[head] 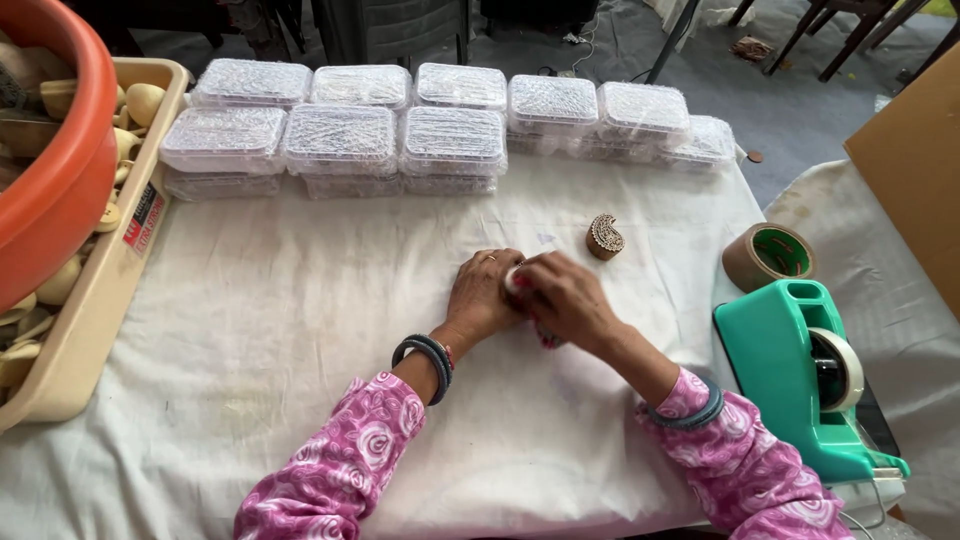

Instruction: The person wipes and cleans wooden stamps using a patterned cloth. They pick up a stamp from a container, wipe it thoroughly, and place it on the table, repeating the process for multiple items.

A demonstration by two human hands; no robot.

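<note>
Small white object (514, 279), two hands (535, 297), one carved block (604, 236)

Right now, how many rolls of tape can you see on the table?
2. A brown roll lies flat at the table's right edge, beyond the dispenser. A pale roll sits mounted in the green dispenser. Others could be hidden out of view.

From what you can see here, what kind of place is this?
Probably a small craft packing workspace. Stacked clear plastic boxes line the far edge of a cloth-covered table, a green tape dispenser stands by a brown tape roll, and a carved wooden block lies near the hands.
</note>
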